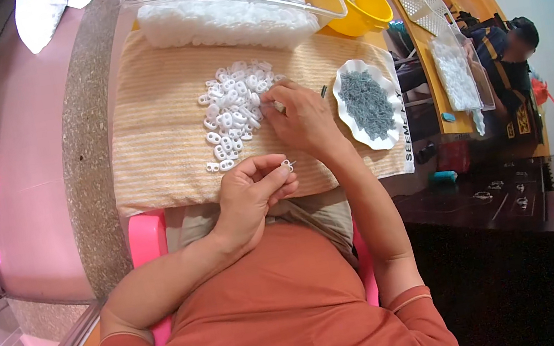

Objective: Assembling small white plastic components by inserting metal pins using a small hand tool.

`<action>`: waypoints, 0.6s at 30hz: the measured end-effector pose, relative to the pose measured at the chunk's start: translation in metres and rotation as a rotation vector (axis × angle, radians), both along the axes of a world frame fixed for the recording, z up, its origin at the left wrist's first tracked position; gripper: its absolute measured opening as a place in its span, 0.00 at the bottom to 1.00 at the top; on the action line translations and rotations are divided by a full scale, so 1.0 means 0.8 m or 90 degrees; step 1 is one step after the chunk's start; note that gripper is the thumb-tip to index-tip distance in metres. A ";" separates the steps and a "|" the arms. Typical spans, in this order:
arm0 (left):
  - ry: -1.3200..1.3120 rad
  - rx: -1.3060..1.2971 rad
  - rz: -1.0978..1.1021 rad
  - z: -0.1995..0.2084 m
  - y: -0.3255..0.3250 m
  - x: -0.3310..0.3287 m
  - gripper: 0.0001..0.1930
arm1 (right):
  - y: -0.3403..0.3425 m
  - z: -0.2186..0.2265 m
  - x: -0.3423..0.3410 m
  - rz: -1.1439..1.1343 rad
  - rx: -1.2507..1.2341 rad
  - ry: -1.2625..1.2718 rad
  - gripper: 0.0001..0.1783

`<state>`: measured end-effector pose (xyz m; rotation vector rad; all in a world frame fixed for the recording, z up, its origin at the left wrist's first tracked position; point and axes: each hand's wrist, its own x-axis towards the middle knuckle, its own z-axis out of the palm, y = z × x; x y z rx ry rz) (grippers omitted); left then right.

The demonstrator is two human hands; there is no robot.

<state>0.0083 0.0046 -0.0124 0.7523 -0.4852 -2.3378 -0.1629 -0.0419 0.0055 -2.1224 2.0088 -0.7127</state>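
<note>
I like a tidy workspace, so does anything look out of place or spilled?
One small dark piece looks stray: it lies alone on the striped towel between the right hand and the white dish. I can't tell what it is.

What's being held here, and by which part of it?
The left hand pinches a small white piece by one edge, as far as it shows. For the right hand, at the white pile, I can't tell.

Light bright and even over the striped towel (151, 121); shadows soft. White bag (42, 18) near washed out; pale wall (549, 3) bright. Lower right falls dark, the black tabletop (458, 205) fading into shadow. Grey pieces (367, 105) blur together. Fisheye bends the speckled floor strip (88, 116); black vignette rings the view.
</note>
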 end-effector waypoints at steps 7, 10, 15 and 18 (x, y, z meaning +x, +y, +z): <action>-0.005 -0.003 0.000 -0.002 0.000 0.001 0.07 | 0.024 0.007 -0.008 -0.019 0.056 -0.007 0.07; -0.013 -0.004 -0.001 0.000 0.001 0.000 0.07 | 0.036 0.009 -0.012 -0.024 0.049 -0.019 0.07; -0.006 -0.003 0.002 0.000 0.000 -0.001 0.07 | 0.050 0.010 -0.020 0.001 0.014 0.049 0.06; -0.012 -0.006 0.000 0.000 0.000 -0.001 0.07 | 0.055 0.011 -0.022 0.005 -0.005 0.081 0.05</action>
